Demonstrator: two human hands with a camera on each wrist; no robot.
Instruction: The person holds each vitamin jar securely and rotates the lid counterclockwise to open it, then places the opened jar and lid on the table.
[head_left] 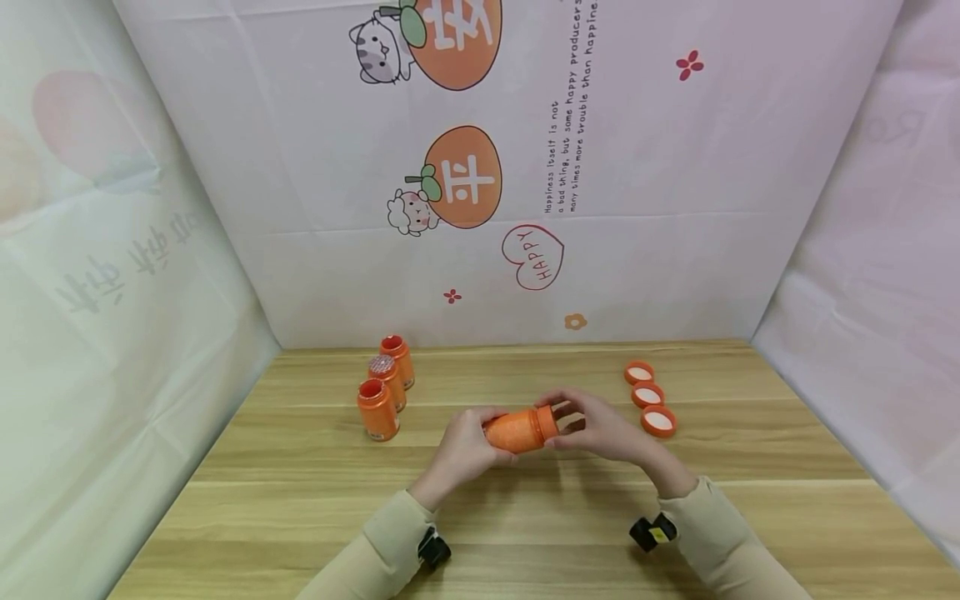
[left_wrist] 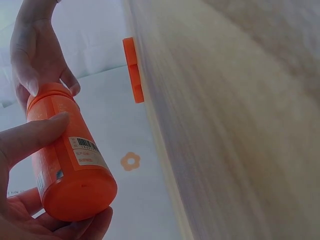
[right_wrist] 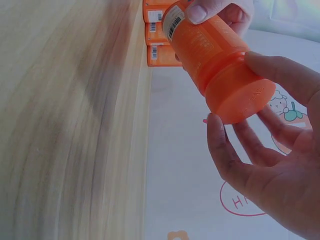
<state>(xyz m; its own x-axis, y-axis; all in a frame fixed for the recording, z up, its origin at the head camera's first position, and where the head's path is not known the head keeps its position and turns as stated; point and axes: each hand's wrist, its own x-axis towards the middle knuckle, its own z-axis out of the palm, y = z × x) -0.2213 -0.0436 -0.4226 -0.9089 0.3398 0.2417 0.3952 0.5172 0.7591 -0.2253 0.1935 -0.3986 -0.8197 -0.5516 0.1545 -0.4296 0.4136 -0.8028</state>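
Note:
An orange plastic bottle with its cap on is held tilted above the table, cap end toward the right. My left hand grips the bottle's body, thumb along its side, as the left wrist view shows beside the barcode label. At the other end, my right hand has its curled fingers and thumb around the cap's rim. The right wrist view shows the flat top of that cap; the fingers behind it are partly hidden.
Three uncapped orange bottles stand in a row at the left; the middle one shows a silvery top. On the right, three orange caps lie with white insides up. A printed white cloth walls the wooden table at back and sides.

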